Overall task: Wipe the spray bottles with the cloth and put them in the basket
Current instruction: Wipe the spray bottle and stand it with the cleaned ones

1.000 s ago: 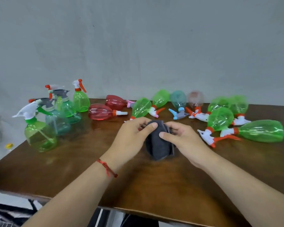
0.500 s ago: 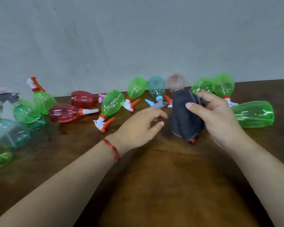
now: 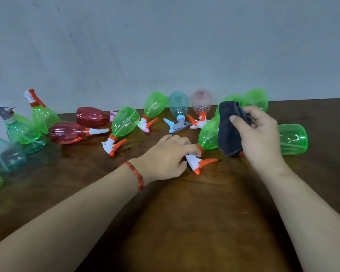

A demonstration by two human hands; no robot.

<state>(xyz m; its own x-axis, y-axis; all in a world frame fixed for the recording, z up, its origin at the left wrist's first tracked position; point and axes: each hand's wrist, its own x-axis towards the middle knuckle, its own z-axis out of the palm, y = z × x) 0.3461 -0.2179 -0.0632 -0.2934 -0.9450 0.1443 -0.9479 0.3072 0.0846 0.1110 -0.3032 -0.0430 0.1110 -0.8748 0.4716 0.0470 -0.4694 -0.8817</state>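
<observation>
I'm at a dark wood table (image 3: 185, 222) pushed against a bare, scuffed grey wall (image 3: 165, 46), w/ many plastic spray bottles (image 3: 124, 122) strewn on it: plain indoor work spot; exact room type unclear.

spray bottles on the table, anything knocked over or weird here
Most lie tipped on their sides along the table, like the nearer red bottle and the green bottle the left hand holds. Only the bottles at far left stand upright.

Near half of table (image 3: 185, 232): bare wood, room for hand to pass. Far edge: lying spray bottles (image 3: 125, 122) crowd side by side along wall (image 3: 165, 46), gaps narrow. Left end: upright bottles (image 3: 22, 132) cluster, possibly touching; blurred.
</observation>
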